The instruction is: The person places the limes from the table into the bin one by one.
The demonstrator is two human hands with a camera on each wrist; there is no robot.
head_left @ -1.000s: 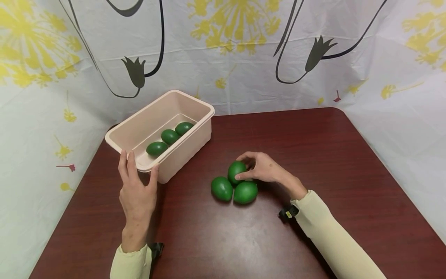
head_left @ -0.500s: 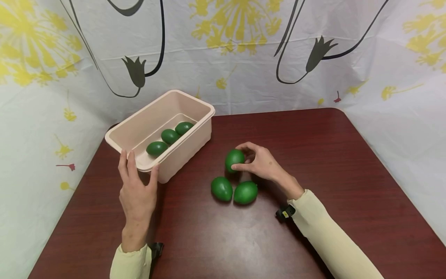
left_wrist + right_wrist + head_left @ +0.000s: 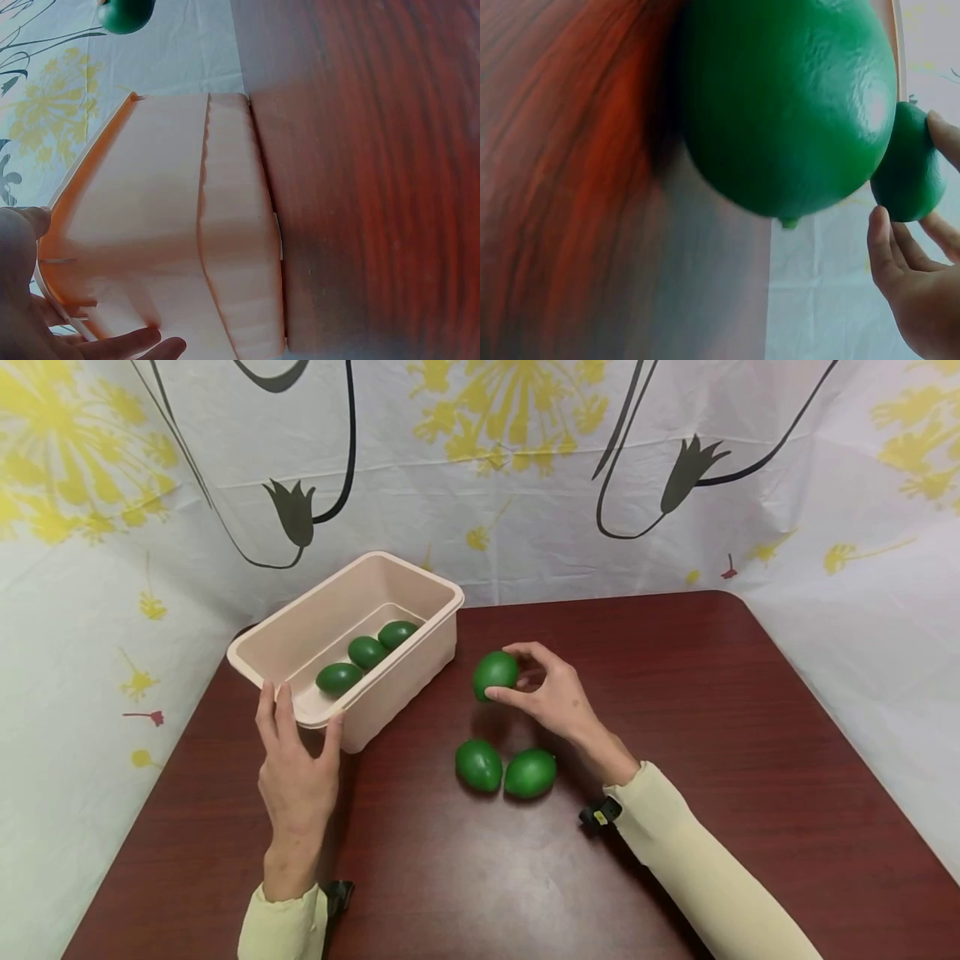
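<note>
At bin rim (image 3: pixel 405 649), left hand (image 3: pixel 298 781); across gap, right hand (image 3: pixel 553 693) grips lime (image 3: pixel 495 675).

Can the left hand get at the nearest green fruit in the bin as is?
Probably yes. The left hand holds no fruit and touches the bin at its near end; the nearest green fruit lies just inside, with nothing over it. Only the rim looks to be in the way.

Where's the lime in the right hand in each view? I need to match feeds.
Head: held lime near center, pinched by the right hand.
Left wrist: held lime cut off by the top edge, left of center.
Right wrist: held lime near the right edge, partly behind a nearer lime.
Shared landmark: reddish-brown table.
</note>
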